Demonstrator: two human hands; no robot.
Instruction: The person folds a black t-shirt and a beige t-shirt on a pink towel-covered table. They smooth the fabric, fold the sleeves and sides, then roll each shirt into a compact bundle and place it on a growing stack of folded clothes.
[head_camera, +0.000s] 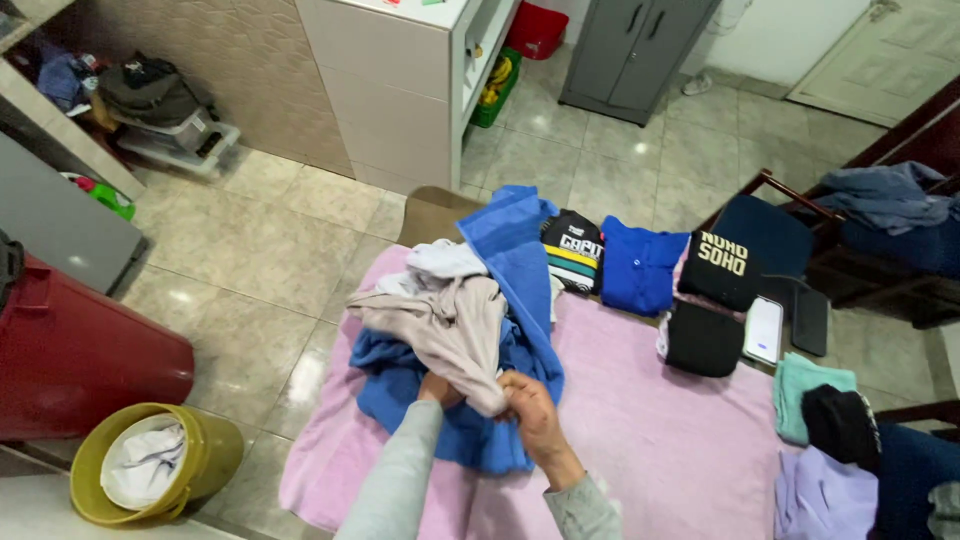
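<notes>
Both hands meet at the near corner of the beige garment: right hand (528, 412) pinched on it, left hand (440, 387) gripped underneath. Its long axis is run up-left, away from the grip, over the blue towel (520, 260) on the pink sheet (660, 430).

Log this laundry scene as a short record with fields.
surface: pink cloth spread over a table
left hand: under the beige garment, gripping it
right hand: pinching the beige garment's lower edge
pile: blue towel and white garment heaped with the beige one
folded: striped black shirt, blue shirt, two black shirts
phone: beside the black shirts
floor: yellow bucket holding white cloth, red bin
</notes>
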